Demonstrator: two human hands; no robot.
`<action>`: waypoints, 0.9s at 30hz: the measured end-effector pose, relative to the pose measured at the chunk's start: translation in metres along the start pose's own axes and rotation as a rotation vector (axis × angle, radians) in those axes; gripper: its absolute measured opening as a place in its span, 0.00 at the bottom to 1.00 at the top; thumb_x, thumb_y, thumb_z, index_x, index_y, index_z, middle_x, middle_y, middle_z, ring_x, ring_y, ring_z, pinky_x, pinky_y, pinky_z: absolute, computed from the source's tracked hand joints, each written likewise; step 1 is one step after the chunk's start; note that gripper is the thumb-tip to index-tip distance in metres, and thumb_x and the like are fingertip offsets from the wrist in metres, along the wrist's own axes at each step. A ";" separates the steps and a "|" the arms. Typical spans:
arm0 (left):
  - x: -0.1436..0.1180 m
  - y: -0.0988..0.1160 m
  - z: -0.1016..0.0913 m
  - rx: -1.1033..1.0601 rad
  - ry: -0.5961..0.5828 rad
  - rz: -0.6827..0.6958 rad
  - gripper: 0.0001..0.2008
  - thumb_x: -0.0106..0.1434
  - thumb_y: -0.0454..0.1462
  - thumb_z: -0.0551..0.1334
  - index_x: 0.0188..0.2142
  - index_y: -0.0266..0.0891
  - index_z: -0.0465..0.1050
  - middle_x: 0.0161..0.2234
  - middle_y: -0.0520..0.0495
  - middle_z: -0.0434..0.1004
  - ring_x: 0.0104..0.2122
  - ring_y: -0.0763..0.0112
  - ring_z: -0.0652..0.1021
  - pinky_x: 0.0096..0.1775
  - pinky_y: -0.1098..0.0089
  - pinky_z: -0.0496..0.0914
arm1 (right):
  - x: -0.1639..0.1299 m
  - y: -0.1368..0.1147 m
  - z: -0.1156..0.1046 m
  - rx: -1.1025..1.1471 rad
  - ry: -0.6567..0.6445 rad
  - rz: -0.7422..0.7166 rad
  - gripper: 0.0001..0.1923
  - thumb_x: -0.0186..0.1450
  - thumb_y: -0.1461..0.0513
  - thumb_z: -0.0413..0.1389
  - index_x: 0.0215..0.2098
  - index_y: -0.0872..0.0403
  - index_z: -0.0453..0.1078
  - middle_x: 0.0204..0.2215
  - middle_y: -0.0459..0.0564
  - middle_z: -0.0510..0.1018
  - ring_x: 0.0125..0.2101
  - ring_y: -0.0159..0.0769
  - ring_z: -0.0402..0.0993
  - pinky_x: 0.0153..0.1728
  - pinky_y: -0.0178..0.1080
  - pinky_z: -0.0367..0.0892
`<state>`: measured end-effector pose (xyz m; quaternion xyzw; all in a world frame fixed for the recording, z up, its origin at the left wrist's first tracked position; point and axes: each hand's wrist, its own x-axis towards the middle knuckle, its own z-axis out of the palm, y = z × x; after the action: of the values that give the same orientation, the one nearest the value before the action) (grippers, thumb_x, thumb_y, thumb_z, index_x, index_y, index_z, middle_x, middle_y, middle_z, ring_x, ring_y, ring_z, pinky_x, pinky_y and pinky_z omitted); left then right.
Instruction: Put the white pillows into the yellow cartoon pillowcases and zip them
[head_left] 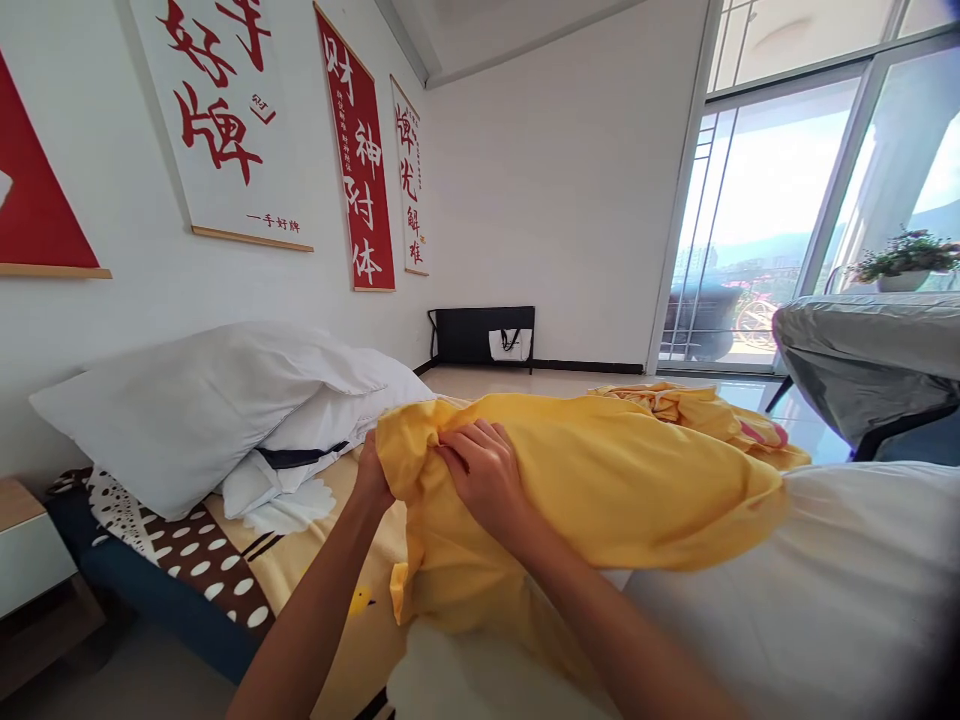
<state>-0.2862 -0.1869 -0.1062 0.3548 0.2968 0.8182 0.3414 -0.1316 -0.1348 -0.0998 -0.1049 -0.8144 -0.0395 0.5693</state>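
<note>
A yellow pillowcase (592, 470) stretches across the middle of the view, its right end lying around part of a white pillow (840, 570). My left hand (373, 472) grips the bunched left end of the cloth, with most of its fingers hidden behind the fabric. Close beside it, my right hand (484, 475) is closed, pinching a gathered fold between thumb and fingers. Beneath the cloth is a bed sheet (322, 580) with a yellow chick print.
White pillows (202, 400) are piled at the bed's left. More crumpled yellow bedding (697, 405) lies beyond the pillowcase. A nightstand (37, 560) stands at the left edge, a covered table (877, 330) with a potted plant (907, 260) at the right.
</note>
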 end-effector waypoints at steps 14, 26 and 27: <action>-0.019 -0.012 0.027 0.536 0.080 0.495 0.10 0.53 0.40 0.68 0.30 0.40 0.69 0.26 0.55 0.67 0.26 0.76 0.67 0.31 0.76 0.63 | -0.010 0.003 0.001 -0.050 0.029 -0.115 0.17 0.69 0.64 0.47 0.25 0.53 0.70 0.22 0.46 0.74 0.26 0.31 0.66 0.32 0.38 0.55; -0.021 -0.001 0.001 0.343 -0.208 0.134 0.15 0.51 0.45 0.70 0.34 0.37 0.73 0.30 0.49 0.75 0.26 0.72 0.72 0.26 0.75 0.64 | 0.048 0.045 -0.058 0.066 -0.247 0.041 0.22 0.59 0.66 0.53 0.52 0.50 0.67 0.48 0.53 0.74 0.48 0.42 0.66 0.50 0.47 0.57; -0.021 0.000 0.001 0.322 -0.199 0.142 0.15 0.50 0.44 0.70 0.33 0.37 0.73 0.30 0.49 0.75 0.27 0.72 0.73 0.28 0.74 0.66 | 0.054 0.052 -0.061 -0.009 -0.340 0.039 0.20 0.58 0.65 0.54 0.50 0.50 0.68 0.45 0.53 0.75 0.46 0.43 0.67 0.49 0.47 0.56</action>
<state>-0.2745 -0.2026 -0.1135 0.5038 0.3626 0.7434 0.2492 -0.0819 -0.0889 -0.0305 -0.1284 -0.8967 -0.0137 0.4233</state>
